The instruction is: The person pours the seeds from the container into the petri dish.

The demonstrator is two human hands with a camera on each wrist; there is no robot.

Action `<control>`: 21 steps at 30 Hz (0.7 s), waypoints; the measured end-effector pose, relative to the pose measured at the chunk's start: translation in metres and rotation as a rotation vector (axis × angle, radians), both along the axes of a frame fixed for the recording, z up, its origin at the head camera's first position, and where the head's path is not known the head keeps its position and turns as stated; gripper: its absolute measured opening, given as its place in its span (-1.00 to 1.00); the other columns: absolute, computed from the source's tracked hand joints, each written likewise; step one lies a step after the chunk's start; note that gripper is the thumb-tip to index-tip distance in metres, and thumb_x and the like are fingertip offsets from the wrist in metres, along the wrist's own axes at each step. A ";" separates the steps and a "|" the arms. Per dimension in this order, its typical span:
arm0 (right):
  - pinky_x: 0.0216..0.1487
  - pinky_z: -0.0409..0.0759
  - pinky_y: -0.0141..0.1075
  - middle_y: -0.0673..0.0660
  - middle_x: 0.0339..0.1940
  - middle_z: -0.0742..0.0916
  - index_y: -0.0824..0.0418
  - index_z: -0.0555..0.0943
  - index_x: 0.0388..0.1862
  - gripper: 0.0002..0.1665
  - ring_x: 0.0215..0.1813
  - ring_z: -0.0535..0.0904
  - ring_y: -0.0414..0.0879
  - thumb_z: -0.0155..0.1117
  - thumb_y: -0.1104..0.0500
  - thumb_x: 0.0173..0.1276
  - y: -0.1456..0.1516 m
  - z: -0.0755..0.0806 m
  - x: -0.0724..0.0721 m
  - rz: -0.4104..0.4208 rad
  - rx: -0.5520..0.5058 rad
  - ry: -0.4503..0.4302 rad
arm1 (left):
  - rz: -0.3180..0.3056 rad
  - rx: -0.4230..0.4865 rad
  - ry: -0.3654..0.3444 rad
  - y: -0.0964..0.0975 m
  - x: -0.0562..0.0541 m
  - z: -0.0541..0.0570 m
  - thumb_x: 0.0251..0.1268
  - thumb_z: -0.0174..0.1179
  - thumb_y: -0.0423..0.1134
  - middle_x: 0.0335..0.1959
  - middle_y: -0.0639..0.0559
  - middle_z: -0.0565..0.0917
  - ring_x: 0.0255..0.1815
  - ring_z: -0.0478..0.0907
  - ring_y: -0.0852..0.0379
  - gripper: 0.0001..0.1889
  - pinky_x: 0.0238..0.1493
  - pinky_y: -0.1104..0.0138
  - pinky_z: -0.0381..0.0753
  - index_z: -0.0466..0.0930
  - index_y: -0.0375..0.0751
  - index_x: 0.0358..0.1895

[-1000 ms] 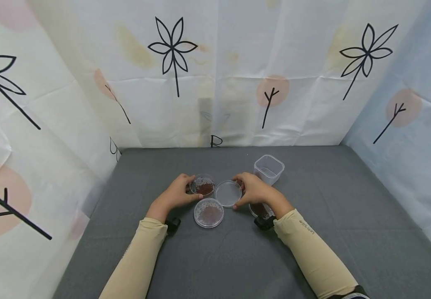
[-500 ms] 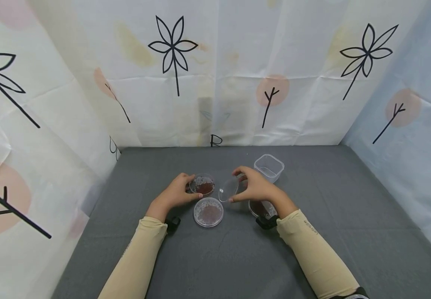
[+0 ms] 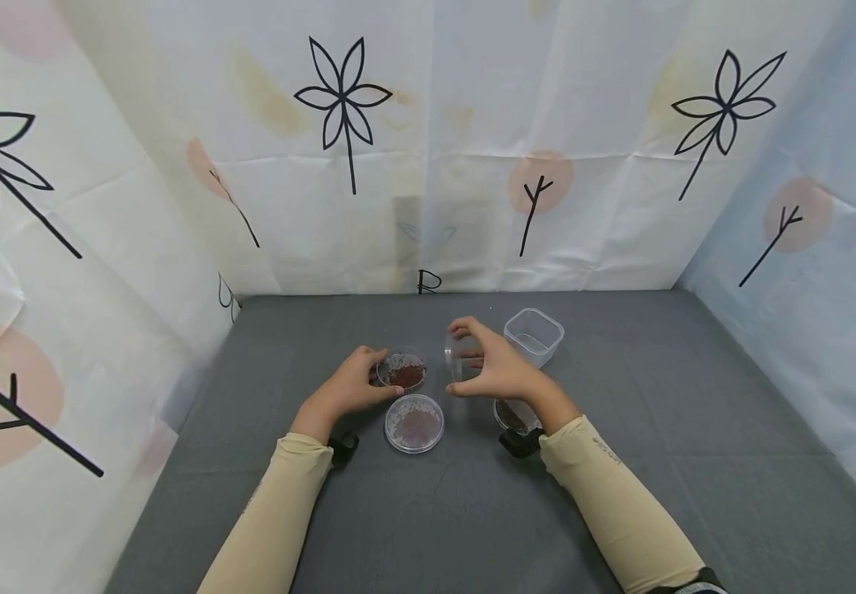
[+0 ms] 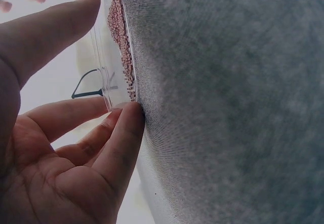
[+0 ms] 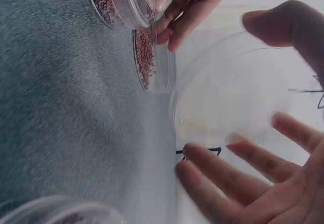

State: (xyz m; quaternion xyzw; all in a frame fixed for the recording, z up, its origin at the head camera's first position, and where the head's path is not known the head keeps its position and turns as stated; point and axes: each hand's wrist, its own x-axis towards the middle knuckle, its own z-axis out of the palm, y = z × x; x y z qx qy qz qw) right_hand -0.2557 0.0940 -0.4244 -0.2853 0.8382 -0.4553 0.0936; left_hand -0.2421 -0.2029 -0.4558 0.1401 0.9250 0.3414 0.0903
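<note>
My left hand (image 3: 353, 385) holds a clear petri dish (image 3: 404, 369) by its sides, thumb at the near edge. Reddish-brown granules lie heaped in this lidless dish, and in the left wrist view the dish (image 4: 124, 46) rests on the grey cloth. Just right of it, my right hand (image 3: 498, 369) grips a clear petri dish lid (image 3: 451, 356) between thumb and fingertips, raised above the table and turned on edge. The right wrist view shows the transparent lid (image 5: 223, 97) as a faint, blurred disc. A covered petri dish (image 3: 414, 423) with granules stands nearer to me.
Partly under my right wrist sits another petri dish (image 3: 517, 417) with dark granules. A clear square plastic container (image 3: 534, 334) stands behind my right hand. Grey cloth covers the table (image 3: 428, 520), and a patterned curtain (image 3: 472, 223) hangs at the back.
My right hand has raised the lid and tipped it from nearly flat to on edge, moving slightly away from me. My left hand and the dish in it have stayed put.
</note>
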 end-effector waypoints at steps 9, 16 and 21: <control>0.43 0.53 0.18 0.23 0.62 0.46 0.16 0.31 0.68 0.14 0.53 0.46 0.27 0.70 0.05 0.20 -0.020 0.005 -0.008 -0.006 0.278 0.138 | -0.007 -0.013 0.005 0.000 -0.001 0.000 0.42 0.45 -0.03 0.30 -0.32 0.45 0.13 0.50 -0.08 -0.09 0.21 -0.03 0.57 0.21 -0.45 0.63; 0.53 0.43 0.14 0.24 0.57 0.51 0.22 0.42 0.60 0.05 0.61 0.37 0.22 0.71 0.12 0.16 -0.034 0.004 -0.018 0.012 0.380 0.151 | -0.029 -0.011 0.019 -0.002 -0.002 0.000 0.42 0.45 -0.04 0.24 -0.32 0.48 0.08 0.49 -0.06 -0.10 0.16 -0.01 0.57 0.22 -0.46 0.62; 0.51 0.47 0.08 0.24 0.51 0.55 0.25 0.52 0.48 -0.10 0.56 0.43 0.20 0.70 0.13 0.18 -0.043 0.005 -0.023 0.065 0.427 0.170 | -0.038 -0.010 0.025 -0.002 -0.003 0.000 0.42 0.45 -0.03 0.27 -0.33 0.48 0.16 0.52 -0.11 -0.09 0.23 -0.04 0.58 0.23 -0.47 0.62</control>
